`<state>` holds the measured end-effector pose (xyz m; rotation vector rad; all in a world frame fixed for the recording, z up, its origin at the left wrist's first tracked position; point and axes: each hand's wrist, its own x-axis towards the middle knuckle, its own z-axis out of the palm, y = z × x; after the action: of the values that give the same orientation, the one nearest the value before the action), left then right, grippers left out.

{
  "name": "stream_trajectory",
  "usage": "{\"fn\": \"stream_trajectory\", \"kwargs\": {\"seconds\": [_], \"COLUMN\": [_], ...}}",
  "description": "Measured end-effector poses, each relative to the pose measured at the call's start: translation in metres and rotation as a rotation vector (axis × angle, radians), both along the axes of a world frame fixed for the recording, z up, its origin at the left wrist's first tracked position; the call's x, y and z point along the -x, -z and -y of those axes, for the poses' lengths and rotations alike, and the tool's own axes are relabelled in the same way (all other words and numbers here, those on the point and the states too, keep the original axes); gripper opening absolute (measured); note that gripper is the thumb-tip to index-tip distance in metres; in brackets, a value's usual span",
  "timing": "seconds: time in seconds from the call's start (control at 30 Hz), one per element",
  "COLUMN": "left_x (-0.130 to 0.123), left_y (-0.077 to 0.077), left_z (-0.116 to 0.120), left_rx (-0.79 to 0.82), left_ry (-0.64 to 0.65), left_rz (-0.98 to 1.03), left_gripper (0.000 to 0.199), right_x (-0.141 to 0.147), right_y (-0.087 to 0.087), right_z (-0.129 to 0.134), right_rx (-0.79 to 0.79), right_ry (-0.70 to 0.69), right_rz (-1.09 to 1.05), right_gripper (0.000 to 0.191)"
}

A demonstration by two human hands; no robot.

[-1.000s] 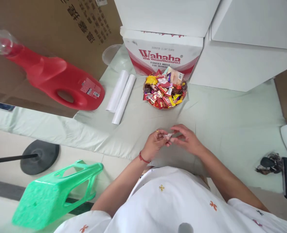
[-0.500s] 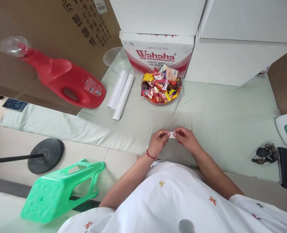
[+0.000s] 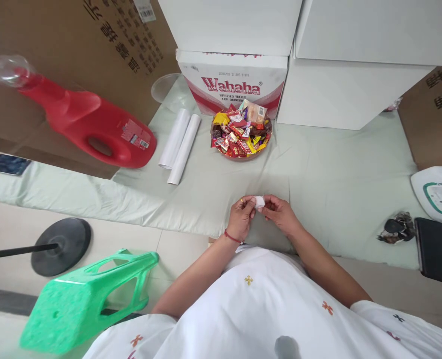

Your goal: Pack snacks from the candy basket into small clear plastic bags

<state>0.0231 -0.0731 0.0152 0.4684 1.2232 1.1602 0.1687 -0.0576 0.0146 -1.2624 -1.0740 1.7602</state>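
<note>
Just past the table's front edge, a small white piece (image 3: 260, 202), like folded paper or tissue, is pinched between both hands. My left hand (image 3: 241, 217) grips its left end with thumb and fingers; a ring and a red bracelet show on this side. My right hand (image 3: 282, 214) is closed at the right end, its thumb and fingertips on the edge. What the piece is made of is too small to tell. Beyond the hands stands a round dish (image 3: 243, 158) heaped with wrapped sweets (image 3: 239, 132).
Two white paper rolls (image 3: 179, 144) and a red jug (image 3: 94, 124) lie on the left. Behind stand a Wahaha carton (image 3: 230, 82) and white boxes (image 3: 326, 89). On the right are keys (image 3: 396, 228), a phone (image 3: 434, 250) and a white bottle (image 3: 438, 192). A green stool (image 3: 90, 294) is below.
The white piece is tilted and shows more of its face above the fingertips. My hands have shifted slightly relative to each other. The whole view has moved a little, things appearing further left.
</note>
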Motion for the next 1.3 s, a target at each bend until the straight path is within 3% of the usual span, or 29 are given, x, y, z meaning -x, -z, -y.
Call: {"fn": "stream_trajectory", "kwargs": {"seconds": [0.3, 0.5, 0.7, 0.77, 0.9, 1.03, 1.13, 1.3], "left_x": [0.006, 0.006, 0.005, 0.004, -0.001, -0.005, -0.005, -0.005], "left_y": [-0.002, -0.009, -0.010, -0.009, -0.009, -0.011, -0.014, -0.008], "left_z": [0.007, 0.014, 0.014, 0.015, 0.020, 0.026, 0.024, 0.011], "left_rx": [0.043, 0.026, 0.081, 0.079, 0.086, -0.089, -0.275, -0.203], "left_ry": [-0.014, 0.084, 0.072, 0.081, 0.151, 0.063, 0.081, 0.291], "left_rz": [0.133, 0.162, 0.170, 0.152, 0.141, -0.216, -0.490, -0.458], "left_gripper": [0.052, 0.052, 0.054, 0.051, 0.045, 0.039, 0.030, 0.024], "right_x": [-0.003, -0.015, -0.018, -0.018, -0.019, -0.023, -0.027, -0.030], "right_y": [-0.012, -0.014, -0.014, -0.014, -0.011, -0.007, -0.008, -0.008], "right_z": [0.012, 0.012, 0.024, 0.026, 0.024, 0.021, 0.022, 0.022], "right_rx": [0.119, 0.254, -0.051, -0.145, -0.147, -0.080, -0.184, -0.260], "right_ry": [0.065, 0.133, 0.055, 0.045, 0.105, 0.146, 0.103, 0.037], "right_rz": [-0.070, -0.144, 0.045, 0.166, 0.179, 0.086, 0.200, 0.159], "right_gripper": [0.033, 0.033, 0.043, 0.034, 0.028, 0.034, 0.030, 0.029]}}
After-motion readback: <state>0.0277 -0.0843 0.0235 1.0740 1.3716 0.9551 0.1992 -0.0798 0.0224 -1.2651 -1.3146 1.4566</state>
